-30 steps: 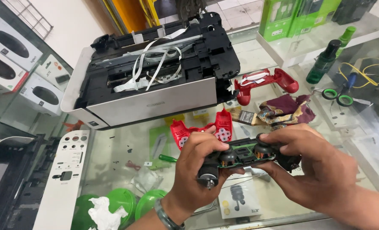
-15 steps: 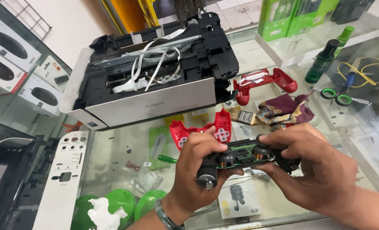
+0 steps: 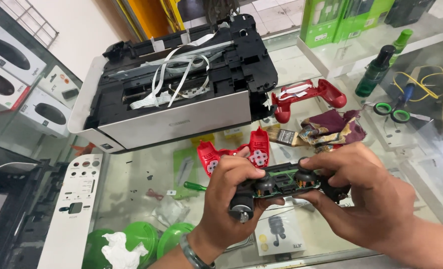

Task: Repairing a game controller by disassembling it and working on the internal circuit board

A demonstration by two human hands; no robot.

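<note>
Both hands, left hand (image 3: 234,192) and right hand (image 3: 368,199), are gripping the bare green game-controller circuit board with black thumbsticks (image 3: 283,182), held just in front of the opened grey printer (image 3: 176,94), above the glass bench (image 3: 137,184). Seemingly, inspection is underway; careful turning comes next.

A glass worktop (image 3: 142,174) carries an opened printer (image 3: 176,94), two red shells (image 3: 308,97) (image 3: 234,154), a cloth (image 3: 331,129), a brush (image 3: 283,136), a green screwdriver (image 3: 195,186), scissors (image 3: 393,112), a green bottle (image 3: 376,69) and a white panel (image 3: 72,209).
</note>
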